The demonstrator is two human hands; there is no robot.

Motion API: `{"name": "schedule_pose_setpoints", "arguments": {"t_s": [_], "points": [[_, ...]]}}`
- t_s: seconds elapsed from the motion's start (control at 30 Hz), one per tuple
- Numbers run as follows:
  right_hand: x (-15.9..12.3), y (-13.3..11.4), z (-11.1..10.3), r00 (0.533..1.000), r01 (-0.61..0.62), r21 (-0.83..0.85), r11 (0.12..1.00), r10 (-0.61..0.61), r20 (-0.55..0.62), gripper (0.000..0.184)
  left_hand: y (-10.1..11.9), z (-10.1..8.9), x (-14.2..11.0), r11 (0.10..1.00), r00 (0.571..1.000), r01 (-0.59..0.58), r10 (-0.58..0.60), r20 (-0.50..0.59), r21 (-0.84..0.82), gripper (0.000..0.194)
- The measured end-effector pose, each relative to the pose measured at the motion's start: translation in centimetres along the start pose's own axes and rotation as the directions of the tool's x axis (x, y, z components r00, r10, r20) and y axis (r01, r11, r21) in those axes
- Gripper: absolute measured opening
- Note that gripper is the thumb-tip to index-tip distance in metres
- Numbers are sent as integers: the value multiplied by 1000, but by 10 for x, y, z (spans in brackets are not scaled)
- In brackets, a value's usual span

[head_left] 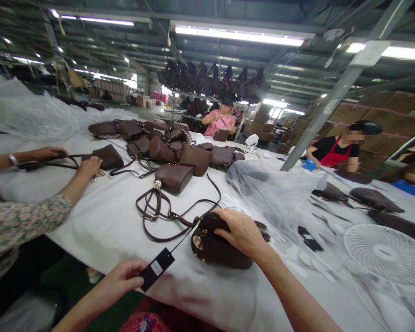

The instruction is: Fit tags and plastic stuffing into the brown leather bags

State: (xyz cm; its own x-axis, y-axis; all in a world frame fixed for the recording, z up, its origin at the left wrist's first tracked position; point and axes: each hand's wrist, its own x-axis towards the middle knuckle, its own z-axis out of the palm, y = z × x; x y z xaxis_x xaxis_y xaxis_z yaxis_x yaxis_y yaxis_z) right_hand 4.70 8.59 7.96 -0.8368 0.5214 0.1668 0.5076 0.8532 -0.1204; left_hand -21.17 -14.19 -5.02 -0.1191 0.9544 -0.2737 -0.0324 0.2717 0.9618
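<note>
A black hang tag point(163, 259) with a small pale label is pinched between the thumb and fingers of my left hand point(128, 275). Its thin cord runs up to a dark brown handbag point(224, 252) lying at the table's near edge. My right hand point(240, 228) grips the top of this bag, thumb and fingers bent over it. A round gold ornament point(198, 242) shows on the bag's left end. Beyond it, a brown strap point(166, 239) lies in loops. Another brown handbag point(174, 177) sits just behind the strap.
Several brown bags point(162, 147) are heaped farther back on the white-covered table point(90, 230). At left a co-worker's hand point(89, 167) touches a bag. Clear plastic point(266, 189), black tags point(310, 238) and a white fan point(383, 251) lie right. Two people work beyond, near a slanted post point(325, 110).
</note>
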Motion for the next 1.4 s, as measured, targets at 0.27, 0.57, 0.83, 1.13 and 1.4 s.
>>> {"name": "schedule_pose_setpoints", "arguments": {"t_s": [0.27,0.57,0.83,1.13,1.4], "points": [[-2,1,-2,999,25,9,1000,-25,29,46,54,55,75,930,961,-133,37,-276,-342,21],[-10,-5,-1,999,32,1,999,-32,27,48,108,72,151,461,977,-84,-138,-165,-884,22],[-11,-4,-4,1000,-7,200,980,7,2,53,248,31,139,839,929,-314,369,40,-445,20],[11,8,-60,829,115,427,897,151,-539,37,322,70,115,775,897,-423,282,341,469,27],[59,-22,-141,944,-19,625,780,220,-246,67,333,107,119,704,823,-341,-96,559,623,8]]}}
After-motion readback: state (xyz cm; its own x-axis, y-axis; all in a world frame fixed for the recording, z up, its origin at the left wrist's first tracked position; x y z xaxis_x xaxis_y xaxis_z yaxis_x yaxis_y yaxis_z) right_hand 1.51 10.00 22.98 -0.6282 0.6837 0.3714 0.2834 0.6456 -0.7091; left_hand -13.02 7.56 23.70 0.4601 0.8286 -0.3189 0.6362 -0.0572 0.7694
